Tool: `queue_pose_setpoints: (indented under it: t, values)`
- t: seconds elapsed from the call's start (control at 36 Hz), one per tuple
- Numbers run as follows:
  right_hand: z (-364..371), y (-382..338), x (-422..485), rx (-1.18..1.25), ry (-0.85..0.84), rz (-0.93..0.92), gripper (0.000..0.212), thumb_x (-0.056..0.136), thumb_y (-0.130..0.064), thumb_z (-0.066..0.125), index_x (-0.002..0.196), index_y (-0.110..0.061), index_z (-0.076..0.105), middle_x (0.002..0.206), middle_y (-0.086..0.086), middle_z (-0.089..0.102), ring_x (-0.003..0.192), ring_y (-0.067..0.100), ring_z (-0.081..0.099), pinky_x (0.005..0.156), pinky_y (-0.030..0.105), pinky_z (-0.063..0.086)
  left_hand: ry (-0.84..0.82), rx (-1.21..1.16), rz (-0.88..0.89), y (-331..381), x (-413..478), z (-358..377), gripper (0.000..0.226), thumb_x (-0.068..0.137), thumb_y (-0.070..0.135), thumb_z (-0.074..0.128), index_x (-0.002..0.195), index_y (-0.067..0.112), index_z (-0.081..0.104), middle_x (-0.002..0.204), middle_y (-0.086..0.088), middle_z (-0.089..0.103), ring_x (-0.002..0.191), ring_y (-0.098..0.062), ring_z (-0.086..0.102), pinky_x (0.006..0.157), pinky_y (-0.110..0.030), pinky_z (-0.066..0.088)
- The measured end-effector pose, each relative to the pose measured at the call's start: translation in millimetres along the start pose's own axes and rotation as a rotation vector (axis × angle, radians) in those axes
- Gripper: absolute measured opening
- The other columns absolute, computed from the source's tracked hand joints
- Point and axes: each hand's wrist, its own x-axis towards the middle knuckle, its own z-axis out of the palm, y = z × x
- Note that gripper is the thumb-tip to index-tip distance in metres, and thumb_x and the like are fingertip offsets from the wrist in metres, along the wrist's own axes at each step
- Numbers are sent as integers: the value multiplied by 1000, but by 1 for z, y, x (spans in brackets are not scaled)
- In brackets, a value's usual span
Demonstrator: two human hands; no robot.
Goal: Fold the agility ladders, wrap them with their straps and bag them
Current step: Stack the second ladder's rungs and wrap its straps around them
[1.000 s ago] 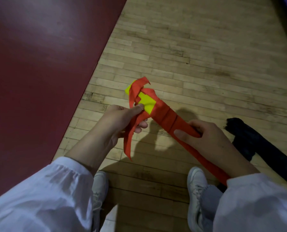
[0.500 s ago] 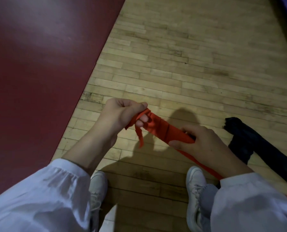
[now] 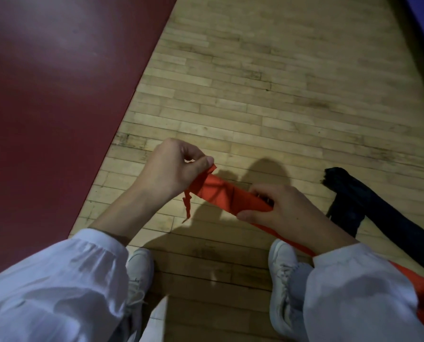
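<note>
red bag (image 3: 221, 196) running under the right hand (image 3: 287, 213) and sleeve, off the right edge, left hand (image 3: 171, 174) fingers hiding its mouth, dark bundle (image 3: 369, 208) cut off at right, 2 shoes partly hidden

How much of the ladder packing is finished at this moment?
Looks done: the red ladder bundle is folded flat. In hand: the right hand grips the bundle; the left hand pinches its strap end. Left: finishing the wrap and bagging. A dark bundle, perhaps a bag, lies on the wooden floor.
</note>
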Motion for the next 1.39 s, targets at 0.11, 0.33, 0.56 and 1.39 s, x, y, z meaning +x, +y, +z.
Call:
queue_pose_setpoints:
  t: [0.11, 0.33, 0.56, 1.39]
  values:
    - [-2, 5, -2, -20, -13, -15, 20, 76, -51, 72, 81, -42, 55, 77, -15, 58, 72, -1, 55, 62, 19, 35, -84, 32, 15, 6, -4, 0, 55, 80, 58, 51, 72, 9, 73, 67, -14, 68, 67, -25, 63, 77, -47, 53]
    - [-5, 11, -5, -68, 4, -24, 22, 75, -49, 74, 78, -39, 54, 76, -14, 58, 70, -1, 54, 59, 20, 34, -224, 196, 43, 10, -5, 2, 40, 62, 43, 41, 80, 28, 74, 73, 21, 66, 82, -9, 62, 94, -54, 43]
    - [-3, 8, -7, -117, 19, -21, 27, 74, -47, 76, 78, -35, 52, 76, -15, 57, 71, 0, 52, 62, 24, 36, -294, 596, 236, -1, -6, 13, 28, 77, 20, 63, 103, 27, 70, 117, 15, 62, 116, -11, 48, 95, -34, 30]
    - [52, 32, -54, -154, 158, -1, 71, 88, -18, 58, 145, -31, 18, 112, 1, 57, 87, 24, 56, 76, 35, 46, -449, 1094, 203, 41, -38, 84, 7, 88, 24, 46, 93, 22, 49, 109, -1, 63, 115, -24, 50, 97, -43, 29]
